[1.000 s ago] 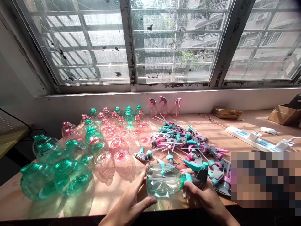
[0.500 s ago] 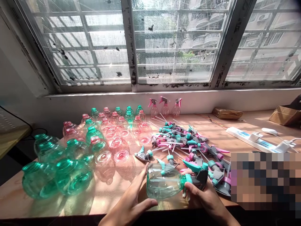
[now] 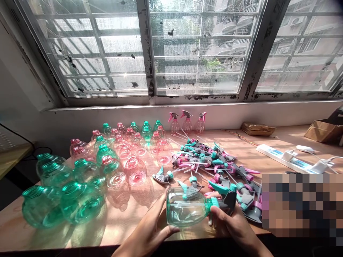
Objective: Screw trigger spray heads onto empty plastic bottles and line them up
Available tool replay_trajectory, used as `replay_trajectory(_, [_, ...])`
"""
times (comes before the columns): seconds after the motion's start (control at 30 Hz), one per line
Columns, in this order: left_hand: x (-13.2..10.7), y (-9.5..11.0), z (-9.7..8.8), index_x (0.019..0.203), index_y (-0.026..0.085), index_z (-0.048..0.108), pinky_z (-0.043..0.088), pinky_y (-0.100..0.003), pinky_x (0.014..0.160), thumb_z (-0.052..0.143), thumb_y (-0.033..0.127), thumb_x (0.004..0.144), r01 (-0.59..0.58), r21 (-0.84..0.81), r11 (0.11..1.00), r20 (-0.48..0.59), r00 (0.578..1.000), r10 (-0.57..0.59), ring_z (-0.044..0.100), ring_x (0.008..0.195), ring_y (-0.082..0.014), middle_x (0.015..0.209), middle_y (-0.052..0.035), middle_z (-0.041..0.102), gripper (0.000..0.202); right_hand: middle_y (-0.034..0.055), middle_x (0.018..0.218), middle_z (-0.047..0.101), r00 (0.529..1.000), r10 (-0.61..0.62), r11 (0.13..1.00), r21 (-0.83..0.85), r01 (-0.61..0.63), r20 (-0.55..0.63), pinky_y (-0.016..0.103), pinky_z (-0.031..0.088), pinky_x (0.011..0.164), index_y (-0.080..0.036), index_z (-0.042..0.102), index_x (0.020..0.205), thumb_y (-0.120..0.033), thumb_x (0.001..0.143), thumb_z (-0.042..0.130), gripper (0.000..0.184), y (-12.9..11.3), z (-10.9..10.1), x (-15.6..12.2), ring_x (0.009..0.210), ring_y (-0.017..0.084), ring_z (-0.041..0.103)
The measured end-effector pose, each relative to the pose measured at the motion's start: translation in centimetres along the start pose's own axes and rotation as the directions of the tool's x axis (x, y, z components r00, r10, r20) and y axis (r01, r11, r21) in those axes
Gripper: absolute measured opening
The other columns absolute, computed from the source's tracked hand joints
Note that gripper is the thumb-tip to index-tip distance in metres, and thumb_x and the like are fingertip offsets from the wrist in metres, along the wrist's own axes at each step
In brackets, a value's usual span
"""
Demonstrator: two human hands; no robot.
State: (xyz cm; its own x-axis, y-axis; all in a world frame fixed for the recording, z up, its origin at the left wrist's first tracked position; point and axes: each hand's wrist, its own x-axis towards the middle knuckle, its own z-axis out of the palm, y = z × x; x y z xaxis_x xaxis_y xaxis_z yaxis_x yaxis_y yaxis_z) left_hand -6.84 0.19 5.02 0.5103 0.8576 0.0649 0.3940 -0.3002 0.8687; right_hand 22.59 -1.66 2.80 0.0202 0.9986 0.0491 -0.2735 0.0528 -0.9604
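Note:
A clear green spray bottle [image 3: 184, 210] lies sideways between my hands, base to the left, a straw visible inside. Its teal-collared grey spray head [image 3: 227, 200] with a teal trigger sits on the neck. My right hand [image 3: 233, 221] grips the bottle at the collar, thumb on the near side. My left hand [image 3: 155, 217] cups the base, thumb below and fingers partly hidden behind. Just beyond the bottle is a heap of loose trigger spray heads [image 3: 203, 157] in teal, pink and grey. One teal and grey spray head [image 3: 162, 175] lies apart from it.
Several open green bottles [image 3: 83, 203] and pink bottles [image 3: 135, 171] stand at the left. Three pink spray bottles [image 3: 187, 123] with heads stand by the wall. A power strip [image 3: 284, 159] with plugs and a brown package [image 3: 257, 129] are at the right. A blurred patch covers the lower right.
The view has shifted very slightly. Both hands keep their hold on the spray bottle, and its base has tilted down a touch.

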Motion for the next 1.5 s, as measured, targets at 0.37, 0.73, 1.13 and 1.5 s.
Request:
replay_trajectory(0.37, [-0.5, 0.5, -0.5, 0.170, 0.036, 0.010, 0.020, -0.060, 0.131, 0.066, 0.059, 0.097, 0.058, -0.065, 0.996, 0.049, 0.997, -0.055, 0.016, 0.164, -0.0392, 0.180, -0.0029, 0.017, 0.095, 0.0019, 0.062, 0.077, 1.000, -0.015, 1.000, -0.006, 0.015, -0.006, 0.032, 0.058, 0.055, -0.019, 0.074, 0.106, -0.051, 0.079, 0.091, 0.046, -0.1, 0.0, -0.1, 0.053, 0.021, 0.069])
replay_trajectory(0.73, [-0.3, 0.0, 0.3, 0.170, 0.038, 0.007, 0.055, -0.046, 0.111, 0.060, 0.053, 0.102, 0.067, -0.261, 0.963, 0.092, 0.995, -0.045, 0.072, 0.120, -0.0302, 0.145, -0.0092, 0.067, 0.087, 0.0000, 0.059, 0.073, 0.999, -0.054, 0.998, -0.040, 0.054, 0.001, 0.031, 0.054, 0.054, -0.019, 0.074, 0.105, -0.056, 0.084, 0.085, 0.044, -0.1, -0.1, 0.1, 0.050, 0.019, 0.065])
replay_trajectory(1.13, [-0.4, -0.2, -0.2, 0.170, 0.037, 0.016, 0.030, -0.051, 0.130, 0.074, 0.029, 0.094, 0.038, -0.249, 0.968, 0.112, 0.994, -0.010, 0.028, 0.160, -0.0363, 0.178, -0.0027, 0.027, 0.095, -0.0002, 0.059, 0.075, 0.999, -0.048, 0.998, 0.031, 0.047, 0.020, 0.026, 0.055, 0.054, -0.020, 0.074, 0.108, -0.051, 0.082, 0.089, 0.043, 0.2, 0.0, 0.1, 0.049, 0.016, 0.066])
replay_trajectory(1.5, [-0.3, -1.2, 0.5, 0.170, 0.040, 0.005, 0.054, -0.048, 0.111, 0.079, 0.045, 0.092, 0.014, -0.325, 0.946, 0.086, 0.996, 0.015, 0.066, 0.120, -0.0300, 0.144, -0.0088, 0.060, 0.107, 0.0018, 0.059, 0.078, 1.000, -0.005, 0.998, 0.067, 0.005, -0.009, 0.027, 0.058, 0.053, -0.018, 0.074, 0.102, -0.050, 0.078, 0.093, 0.044, -0.1, 0.2, -0.2, 0.049, 0.017, 0.070])
